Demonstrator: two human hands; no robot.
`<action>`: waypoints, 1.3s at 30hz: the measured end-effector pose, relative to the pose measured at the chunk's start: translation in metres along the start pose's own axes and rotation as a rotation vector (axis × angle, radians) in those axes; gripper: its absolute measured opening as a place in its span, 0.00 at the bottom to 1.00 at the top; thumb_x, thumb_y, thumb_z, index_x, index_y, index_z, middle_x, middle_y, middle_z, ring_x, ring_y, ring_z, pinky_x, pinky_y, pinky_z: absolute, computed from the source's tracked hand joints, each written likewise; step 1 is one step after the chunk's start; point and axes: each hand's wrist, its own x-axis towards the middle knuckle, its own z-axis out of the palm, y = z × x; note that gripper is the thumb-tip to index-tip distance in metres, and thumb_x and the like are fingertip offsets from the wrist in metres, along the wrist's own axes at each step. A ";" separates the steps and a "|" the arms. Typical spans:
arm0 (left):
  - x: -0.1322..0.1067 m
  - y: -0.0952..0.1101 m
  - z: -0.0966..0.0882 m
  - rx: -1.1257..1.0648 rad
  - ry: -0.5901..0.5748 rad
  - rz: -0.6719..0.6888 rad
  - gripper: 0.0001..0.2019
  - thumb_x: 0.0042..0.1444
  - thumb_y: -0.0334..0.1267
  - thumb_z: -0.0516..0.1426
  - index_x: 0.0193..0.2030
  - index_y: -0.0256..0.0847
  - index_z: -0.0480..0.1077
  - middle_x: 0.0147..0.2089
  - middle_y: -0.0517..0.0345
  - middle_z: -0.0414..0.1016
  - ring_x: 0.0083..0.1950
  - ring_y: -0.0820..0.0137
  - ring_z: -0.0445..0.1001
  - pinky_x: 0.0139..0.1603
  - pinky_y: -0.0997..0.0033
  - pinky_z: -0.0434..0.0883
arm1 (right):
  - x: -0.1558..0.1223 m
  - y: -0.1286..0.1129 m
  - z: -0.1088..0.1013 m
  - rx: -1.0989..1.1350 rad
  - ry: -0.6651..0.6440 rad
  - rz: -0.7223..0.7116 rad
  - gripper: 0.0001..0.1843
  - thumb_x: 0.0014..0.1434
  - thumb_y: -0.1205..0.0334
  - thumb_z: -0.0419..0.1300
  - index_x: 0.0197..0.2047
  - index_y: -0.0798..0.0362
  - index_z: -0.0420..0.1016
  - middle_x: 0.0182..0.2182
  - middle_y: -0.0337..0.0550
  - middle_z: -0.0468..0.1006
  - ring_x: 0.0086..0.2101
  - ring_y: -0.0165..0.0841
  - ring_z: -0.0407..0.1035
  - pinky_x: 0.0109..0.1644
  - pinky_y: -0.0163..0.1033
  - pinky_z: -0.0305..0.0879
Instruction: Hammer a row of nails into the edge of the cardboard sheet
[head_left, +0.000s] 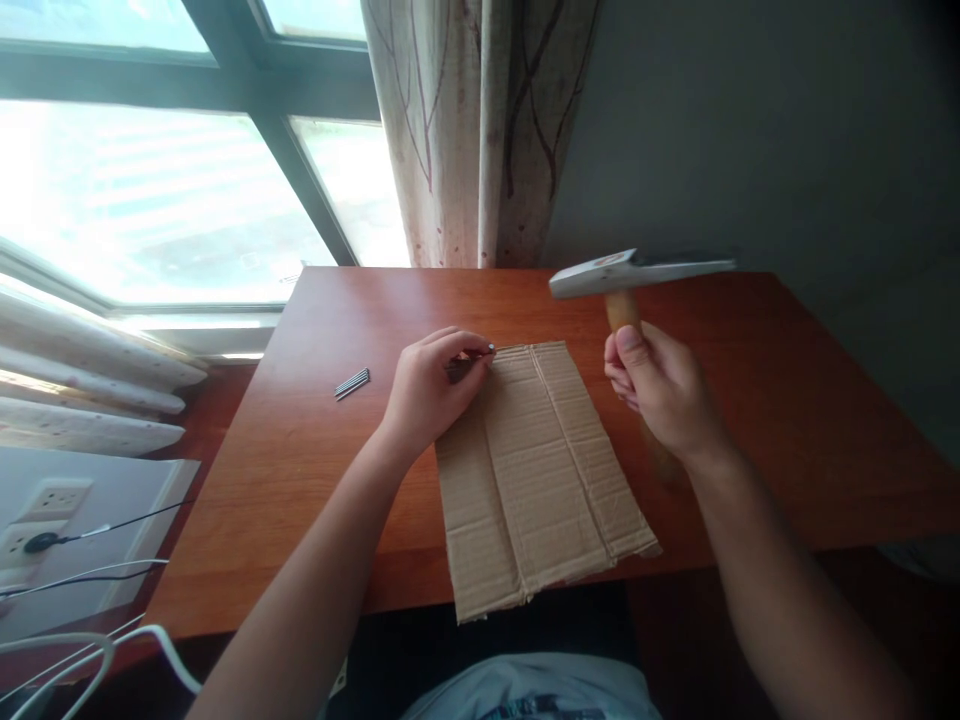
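My left hand (431, 388) is at the far left corner of a sheet of corrugated cardboard (551, 465), thumb and forefinger pinched on a nail (491, 349). Only the nail's small shiny head shows; its shank is hidden by the fingers. Raised above the table to the right of the cardboard, my right hand (664, 385) is wrapped around the wooden handle of a hammer (600, 273). The hammer's metal head is up and its narrow end is slightly blurred. Left of my left hand, several loose nails (352, 383) lie side by side.
The cardboard lies on a brown wooden table (300, 470), its near edge overhanging the table's front. A window (150, 200) and patterned curtain (450, 130) stand behind, with a grey wall (750, 130) to the right. Sockets (60, 497) and cables (169, 650) are at lower left.
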 end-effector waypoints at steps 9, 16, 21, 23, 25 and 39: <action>-0.001 0.000 0.001 0.007 -0.001 0.011 0.05 0.58 0.32 0.58 0.36 0.40 0.76 0.37 0.56 0.80 0.37 0.70 0.77 0.39 0.71 0.73 | 0.014 -0.051 0.000 -0.503 -0.237 -0.160 0.28 0.69 0.40 0.46 0.26 0.50 0.63 0.19 0.35 0.62 0.21 0.28 0.56 0.27 0.39 0.47; -0.001 -0.003 0.000 0.015 -0.018 -0.004 0.06 0.58 0.33 0.57 0.36 0.41 0.76 0.38 0.56 0.81 0.37 0.69 0.77 0.39 0.71 0.73 | 0.018 -0.066 0.004 -0.553 -0.285 -0.176 0.30 0.68 0.38 0.47 0.23 0.51 0.62 0.17 0.35 0.62 0.20 0.28 0.55 0.26 0.39 0.46; 0.000 -0.001 -0.001 0.023 -0.012 -0.001 0.05 0.57 0.32 0.58 0.35 0.41 0.76 0.37 0.57 0.80 0.36 0.70 0.77 0.39 0.72 0.72 | 0.017 -0.065 0.005 -0.561 -0.308 -0.167 0.29 0.68 0.39 0.48 0.23 0.51 0.61 0.18 0.35 0.64 0.21 0.28 0.56 0.26 0.39 0.46; 0.000 0.000 -0.001 0.013 -0.010 0.001 0.05 0.57 0.31 0.58 0.35 0.40 0.76 0.37 0.57 0.80 0.36 0.70 0.77 0.38 0.72 0.72 | 0.017 -0.068 0.005 -0.555 -0.301 -0.173 0.29 0.68 0.39 0.48 0.23 0.51 0.60 0.18 0.35 0.63 0.20 0.28 0.55 0.26 0.39 0.46; 0.000 0.000 -0.001 0.009 -0.008 0.002 0.05 0.57 0.31 0.58 0.35 0.40 0.77 0.37 0.57 0.80 0.36 0.70 0.77 0.38 0.72 0.72 | 0.016 -0.070 0.005 -0.559 -0.292 -0.173 0.29 0.69 0.39 0.47 0.24 0.51 0.60 0.18 0.35 0.62 0.20 0.28 0.55 0.26 0.39 0.46; 0.000 -0.005 0.000 0.009 -0.016 -0.005 0.06 0.57 0.33 0.57 0.35 0.41 0.77 0.38 0.56 0.79 0.37 0.69 0.76 0.39 0.70 0.72 | 0.015 -0.067 0.007 -0.612 -0.301 -0.168 0.29 0.69 0.38 0.46 0.23 0.50 0.57 0.17 0.35 0.60 0.19 0.28 0.52 0.25 0.39 0.44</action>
